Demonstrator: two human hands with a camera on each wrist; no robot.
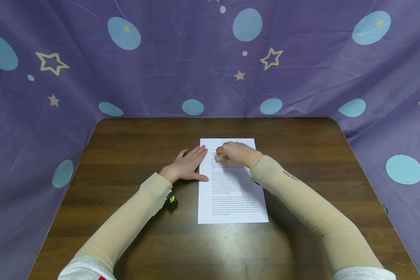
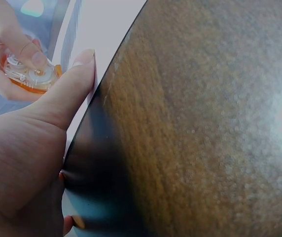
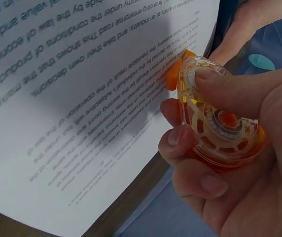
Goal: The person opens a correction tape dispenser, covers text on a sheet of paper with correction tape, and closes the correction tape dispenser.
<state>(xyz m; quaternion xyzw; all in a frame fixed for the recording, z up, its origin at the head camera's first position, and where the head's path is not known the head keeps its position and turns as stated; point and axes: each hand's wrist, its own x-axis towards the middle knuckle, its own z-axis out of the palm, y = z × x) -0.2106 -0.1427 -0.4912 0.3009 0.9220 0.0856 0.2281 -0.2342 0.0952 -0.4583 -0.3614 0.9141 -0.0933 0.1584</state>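
Note:
A printed white sheet (image 1: 236,206) lies on the wooden table. My left hand (image 1: 187,166) rests flat across its left edge, fingers spread, with the thumb on the paper in the left wrist view. Between the thumb and curled fingers of my right hand (image 1: 238,153) is a clear and orange tape dispenser (image 3: 220,118), its orange tip (image 3: 174,74) at the printed lines near the top of the sheet. The same dispenser (image 2: 32,76) shows beyond my left thumb in the left wrist view.
The brown table (image 1: 143,144) extends around the sheet on all sides. A purple curtain (image 1: 182,58) with blue dots and stars hangs behind and beside it. A small black device (image 1: 171,201) sits at the left wrist.

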